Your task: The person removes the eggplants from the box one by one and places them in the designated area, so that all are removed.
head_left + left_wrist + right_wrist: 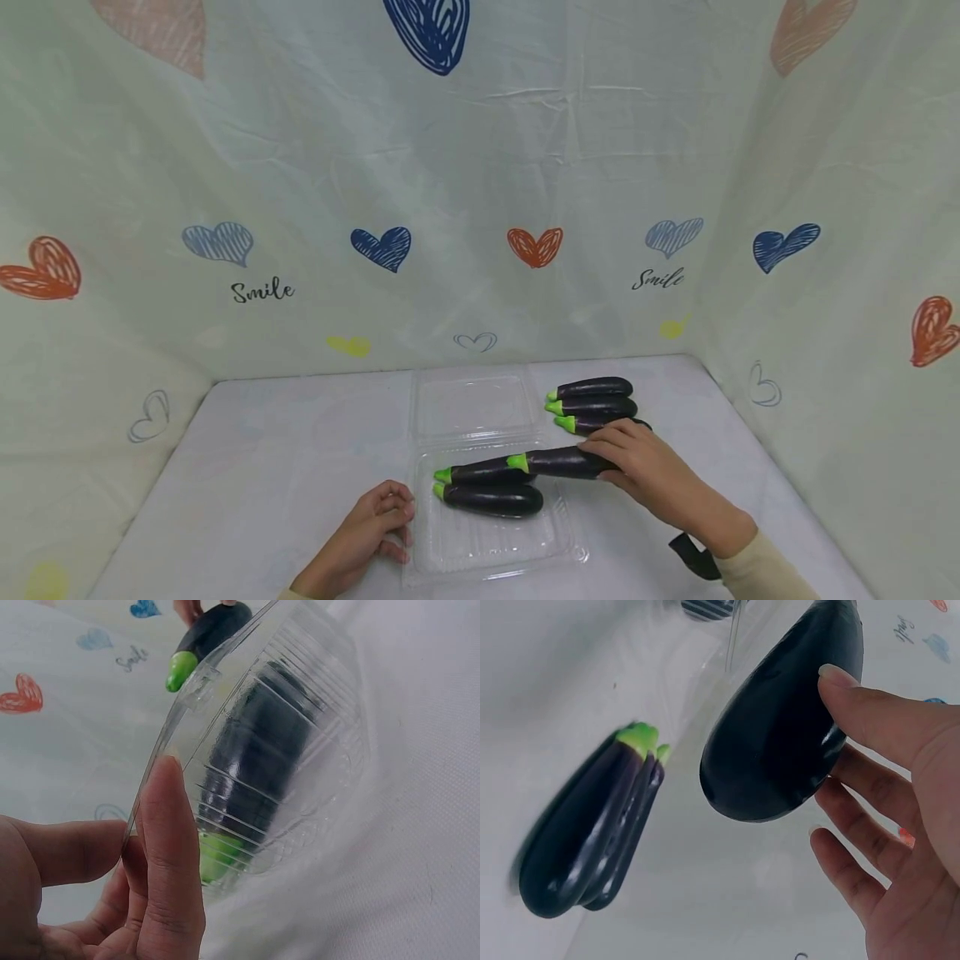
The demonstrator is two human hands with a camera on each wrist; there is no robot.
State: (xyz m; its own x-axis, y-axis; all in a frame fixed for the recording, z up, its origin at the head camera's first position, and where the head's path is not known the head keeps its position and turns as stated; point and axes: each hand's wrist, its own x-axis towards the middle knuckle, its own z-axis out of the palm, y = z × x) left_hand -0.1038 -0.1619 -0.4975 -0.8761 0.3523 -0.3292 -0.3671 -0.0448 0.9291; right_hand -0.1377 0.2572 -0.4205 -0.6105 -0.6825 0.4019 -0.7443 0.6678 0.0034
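Observation:
A clear plastic clamshell container (480,557) lies with its lid (474,408) folded back. Two dark purple eggplants with green stems rest in its tray: a rear eggplant (480,472) and a front eggplant (491,502). At the tray's left side, my left hand (378,527) pinches the rim between thumb and fingers, seen closely in the left wrist view. My right hand (663,479) grips another eggplant (558,462) by its thick end, its green stem pointing left over the tray. The right wrist view shows this eggplant (780,727) between thumb and fingers.
Behind the right hand, a row of three eggplants (596,406) lies on the white table (285,458), the closest partly covered by the hand. A black strap (695,557) hangs by the right wrist. White curtains (465,183) with printed hearts surround the table.

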